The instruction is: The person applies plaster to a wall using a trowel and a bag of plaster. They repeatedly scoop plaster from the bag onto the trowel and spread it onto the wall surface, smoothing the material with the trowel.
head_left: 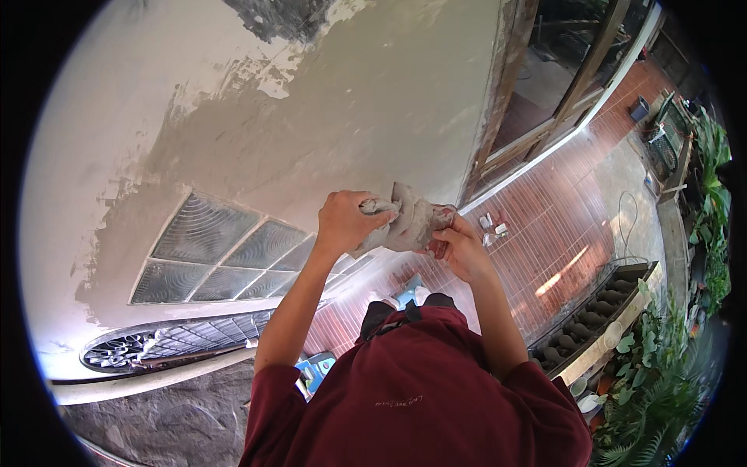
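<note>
In front of the wall, at chest height, both hands hold a grey, plaster-smeared piece (pixel 410 222) with uneven edges; its exact kind I cannot make out. My left hand (pixel 348 222) is closed round a crumpled grey part at its left end, thumb on top. My right hand (pixel 464 247) pinches the other end, where a reddish part shows through the smears. Behind them stands a wall (pixel 373 101) with a broad coat of grey-beige plaster, ragged at its left border over a whiter surface.
Glass blocks (pixel 206 229) are set into the wall at left, above a metal grille (pixel 194 342). To the right are a wood-framed glass door (pixel 560 86) and a red tiled floor (pixel 529 233) with small white items (pixel 492 228). A planter box (pixel 599 315) and plants (pixel 661 381) line the right side.
</note>
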A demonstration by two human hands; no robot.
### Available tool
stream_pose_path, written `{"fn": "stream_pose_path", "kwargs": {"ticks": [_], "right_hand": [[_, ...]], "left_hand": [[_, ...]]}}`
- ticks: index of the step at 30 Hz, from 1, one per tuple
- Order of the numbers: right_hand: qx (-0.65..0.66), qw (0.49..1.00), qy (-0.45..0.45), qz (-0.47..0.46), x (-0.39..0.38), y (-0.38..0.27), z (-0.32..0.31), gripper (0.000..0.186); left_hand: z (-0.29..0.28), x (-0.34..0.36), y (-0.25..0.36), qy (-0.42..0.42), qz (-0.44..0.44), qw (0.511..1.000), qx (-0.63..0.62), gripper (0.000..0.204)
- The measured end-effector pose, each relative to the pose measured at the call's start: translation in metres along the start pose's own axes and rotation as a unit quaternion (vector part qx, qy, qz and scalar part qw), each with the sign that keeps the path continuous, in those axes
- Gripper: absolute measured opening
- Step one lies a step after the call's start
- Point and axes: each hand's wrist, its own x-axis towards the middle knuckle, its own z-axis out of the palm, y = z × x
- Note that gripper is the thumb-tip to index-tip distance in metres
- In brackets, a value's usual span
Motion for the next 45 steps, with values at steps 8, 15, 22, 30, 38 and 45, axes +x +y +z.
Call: {"fn": "stream_pose_path", "kwargs": {"ticks": [8, 15, 22, 30, 38, 45], "right_hand": [[0.016, 1.000, -0.020, -0.012, 0.006, 0.004, -0.001, 0.042], [0.015, 1.000, -0.016, -0.020, 0.010, 0.002, 0.003, 0.042], [0.007, 1.000, -0.013, -0.006, 0.009, 0.000, 0.003, 0.041], [0.012, 1.000, -0.014, -0.010, 0.010, 0.003, -0.001, 0.041], [0.000, 0.999, -0.035, 0.009, 0.006, 0.003, -0.003, 0.041], [0.002, 0.999, -0.033, 0.010, 0.001, 0.006, -0.003, 0.041]], "left_hand": [[-0.001, -0.002, -0.010, -0.035, -0.001, 0.999, 0.000, 0.038], [0.005, -0.003, -0.021, -0.063, -0.012, 0.998, 0.015, 0.037], [0.000, -0.005, -0.022, -0.095, -0.019, 0.995, 0.024, 0.036], [0.000, -0.006, -0.023, -0.138, -0.030, 0.990, 0.032, 0.037], [-0.002, -0.001, -0.031, -0.109, -0.037, 0.993, -0.025, 0.042], [0.002, 0.000, -0.036, -0.076, -0.007, 0.995, -0.058, 0.034]]}}
